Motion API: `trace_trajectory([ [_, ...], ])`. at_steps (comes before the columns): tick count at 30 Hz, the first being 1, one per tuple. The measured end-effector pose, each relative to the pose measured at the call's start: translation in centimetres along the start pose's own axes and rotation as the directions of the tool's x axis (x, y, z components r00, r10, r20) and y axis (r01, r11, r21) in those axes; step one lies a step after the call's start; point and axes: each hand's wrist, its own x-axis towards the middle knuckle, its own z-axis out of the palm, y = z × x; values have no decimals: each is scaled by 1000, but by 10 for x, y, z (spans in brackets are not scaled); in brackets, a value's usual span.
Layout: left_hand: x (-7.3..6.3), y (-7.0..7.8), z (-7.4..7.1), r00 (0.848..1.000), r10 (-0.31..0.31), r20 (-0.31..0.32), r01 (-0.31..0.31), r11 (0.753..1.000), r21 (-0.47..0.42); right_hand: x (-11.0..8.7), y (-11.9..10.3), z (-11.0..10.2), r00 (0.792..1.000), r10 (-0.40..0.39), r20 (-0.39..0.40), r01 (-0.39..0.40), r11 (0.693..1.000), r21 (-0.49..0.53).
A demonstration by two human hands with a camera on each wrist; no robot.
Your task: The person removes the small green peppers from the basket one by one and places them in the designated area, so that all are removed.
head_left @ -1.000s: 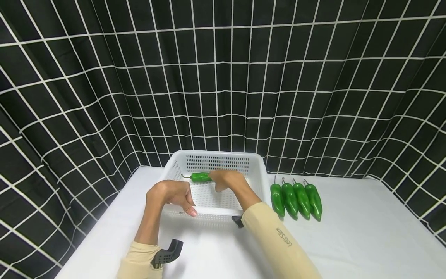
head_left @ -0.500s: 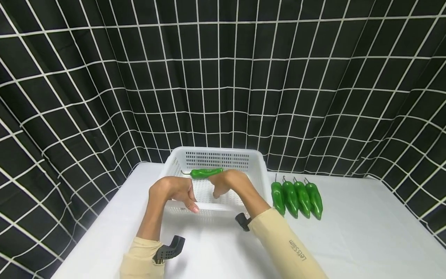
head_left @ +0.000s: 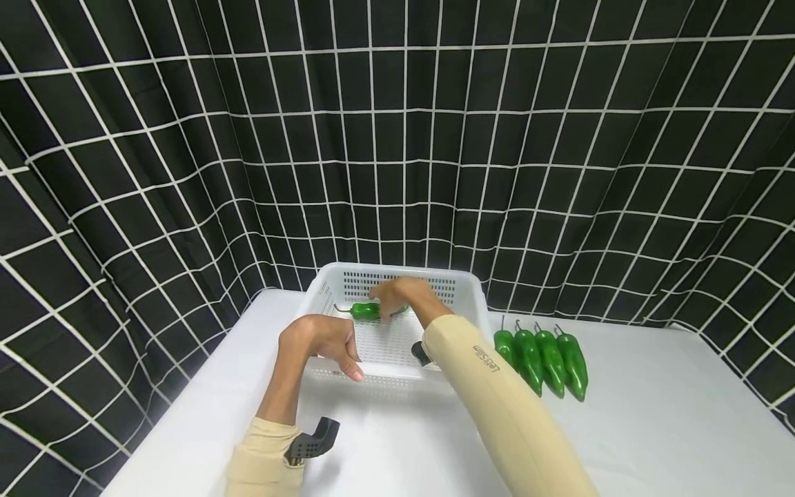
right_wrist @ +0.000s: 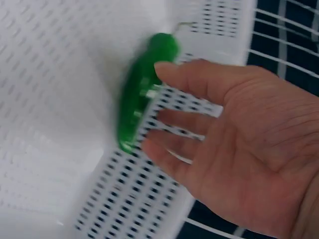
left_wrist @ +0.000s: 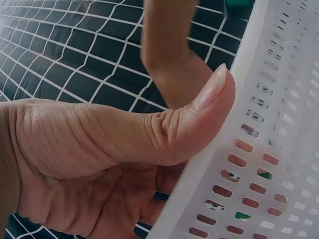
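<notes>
A white perforated plastic basket [head_left: 391, 371] stands on the table. My left hand [head_left: 323, 342] grips its near rim, thumb outside and fingers over the inner side; the left wrist view shows the thumb on the wall's outer face. Inside the basket, along its far wall, lies one green chili pepper [head_left: 365, 311] with its stem pointing left. Over this pepper hangs my right hand [head_left: 404, 295], covering part of it. In the right wrist view its fingers are loosely bent, the thumb tip right at the pepper's edge and the other fingertips along its side.
Several green peppers [head_left: 551, 359] lie side by side on the white table [head_left: 646, 400], right of the basket, stems away from me. A black curtain with a white grid [head_left: 435, 138] rises behind and around the table.
My right hand first drew back from the pepper toward me, then reached forward over it again. The left hand keeps its grip on the rim. The head view shifted slightly.
</notes>
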Motion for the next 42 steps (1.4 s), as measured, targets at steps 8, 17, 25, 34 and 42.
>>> trace_trajectory([
  [8,9,12,4,1000,26,14,-26,1000,5,16,23,21,992,130,-9,-130,991,-41],
  [17,15,17,3,999,40,10,-40,999,2,7,44,30,967,256,-4,-255,961,-110],
  [25,11,10,3,1000,16,-24,-16,1000,5,-28,35,3,980,190,-53,-192,981,-15],
  [34,-1,-10,6,997,-29,-71,25,998,-52,-93,23,-9,933,-97,-346,117,992,38],
  [42,6,-9,8,997,-33,-75,27,997,-72,-163,83,21,843,29,-537,128,959,253],
])
